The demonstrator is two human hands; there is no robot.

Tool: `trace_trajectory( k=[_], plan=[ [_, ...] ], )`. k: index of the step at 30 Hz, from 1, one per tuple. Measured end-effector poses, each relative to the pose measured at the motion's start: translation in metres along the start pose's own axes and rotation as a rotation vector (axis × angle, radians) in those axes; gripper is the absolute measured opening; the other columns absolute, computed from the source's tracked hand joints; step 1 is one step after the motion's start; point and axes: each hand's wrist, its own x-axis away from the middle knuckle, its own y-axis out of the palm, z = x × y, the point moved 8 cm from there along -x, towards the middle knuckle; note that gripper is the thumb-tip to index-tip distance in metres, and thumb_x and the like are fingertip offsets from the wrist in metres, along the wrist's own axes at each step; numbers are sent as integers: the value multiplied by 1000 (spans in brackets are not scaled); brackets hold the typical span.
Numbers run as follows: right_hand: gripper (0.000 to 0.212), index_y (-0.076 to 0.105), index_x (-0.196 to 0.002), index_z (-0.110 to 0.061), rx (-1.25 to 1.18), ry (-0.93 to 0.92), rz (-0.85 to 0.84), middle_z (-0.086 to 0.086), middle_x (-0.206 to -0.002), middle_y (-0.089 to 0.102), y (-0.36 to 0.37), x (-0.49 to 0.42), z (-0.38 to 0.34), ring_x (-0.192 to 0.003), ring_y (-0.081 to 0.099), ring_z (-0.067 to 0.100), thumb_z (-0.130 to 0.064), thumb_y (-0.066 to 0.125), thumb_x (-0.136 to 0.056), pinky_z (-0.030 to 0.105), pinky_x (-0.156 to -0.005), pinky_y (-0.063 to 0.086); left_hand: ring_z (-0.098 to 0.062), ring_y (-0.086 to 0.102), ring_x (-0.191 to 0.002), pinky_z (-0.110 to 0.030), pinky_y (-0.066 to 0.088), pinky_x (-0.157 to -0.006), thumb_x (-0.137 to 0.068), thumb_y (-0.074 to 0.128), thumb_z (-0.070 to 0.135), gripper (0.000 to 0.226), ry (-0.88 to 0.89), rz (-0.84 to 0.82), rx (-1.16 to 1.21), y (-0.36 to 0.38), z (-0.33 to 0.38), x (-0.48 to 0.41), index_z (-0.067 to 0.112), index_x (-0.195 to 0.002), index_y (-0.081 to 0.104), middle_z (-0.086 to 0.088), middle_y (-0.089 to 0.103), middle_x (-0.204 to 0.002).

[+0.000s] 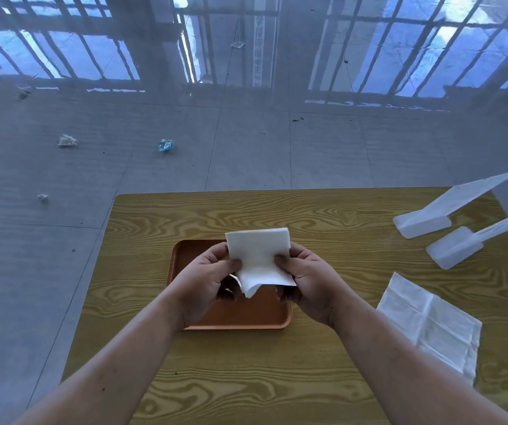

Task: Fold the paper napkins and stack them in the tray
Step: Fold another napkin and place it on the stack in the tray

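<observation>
A folded white paper napkin is held up over the brown tray in the middle of the wooden table. My left hand pinches its left edge and my right hand pinches its right edge, thumbs on top. The napkin's lower corner hangs loose between the hands. The hands hide most of the tray's inside, so I cannot tell what lies in it. An unfolded white napkin lies flat on the table to the right of my right forearm.
Two white plastic objects with flat bases stand at the table's far right corner. The yellow wood-grain table ends just beyond the tray. Scraps of litter lie on the grey floor to the left.
</observation>
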Motion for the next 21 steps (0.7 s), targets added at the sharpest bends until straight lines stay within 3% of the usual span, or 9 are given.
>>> trace_trajectory(
  k=[3,5,7,9,11,13,18,21],
  plan=[
    [29,78,-97,-12,41,2,-22,14,-91,74,-2,-2,4,-62,67,21,-3,51,-98,31,-52,53,-28,70,-80,-36,55,-71,-89,57,25,23,-42,-29,85,-5,-6,2,20,-98,78,-13,73,-97],
    [30,76,-100,-7,40,19,-35,19,-102,74,-5,-4,10,-72,69,26,-12,48,-93,35,-58,54,-33,72,-90,-44,53,-84,-92,51,39,34,-71,-60,154,-11,-14,2,17,-97,76,-13,76,-102],
    [40,76,-106,-6,26,63,-35,14,-109,77,-8,-8,21,-80,69,29,-28,44,-96,37,-61,54,-32,73,-94,-47,55,-85,-93,55,53,43,-98,-36,145,-18,-23,3,15,-101,73,-11,78,-108],
    [35,74,-113,-11,87,111,-13,12,-109,76,-9,-12,37,-83,69,27,-36,54,-97,37,-61,54,-27,75,-89,-42,61,-78,-84,75,41,38,-119,17,80,-25,-35,4,12,-108,69,-10,76,-103],
    [32,69,-122,-21,243,133,28,18,-111,73,-10,-18,53,-80,70,24,-17,63,-91,36,-57,55,-21,74,-79,-34,62,-66,-84,78,10,32,-106,84,9,-34,-44,2,13,-113,66,-10,72,-95],
    [47,61,-125,-26,358,139,79,20,-111,72,-10,-28,65,-76,71,21,2,57,-87,35,-56,56,-18,73,-75,-30,58,-63,-87,72,-5,37,-64,191,-105,-49,-48,-2,16,-116,66,-10,70,-92],
    [51,55,-130,-25,440,55,199,11,-113,71,-6,-61,67,-89,76,24,0,59,-85,40,-64,63,-21,75,-85,-33,62,-70,-86,78,8,38,61,345,-326,-79,-42,-25,31,-113,66,-12,72,-104],
    [58,48,-140,-25,635,50,301,3,-113,65,-15,-78,68,-95,71,23,-16,65,-85,42,-76,64,-20,71,-99,-39,63,-82,-84,80,23,47,72,398,-580,-87,-40,-40,35,-123,56,0,67,-114]
  ],
)
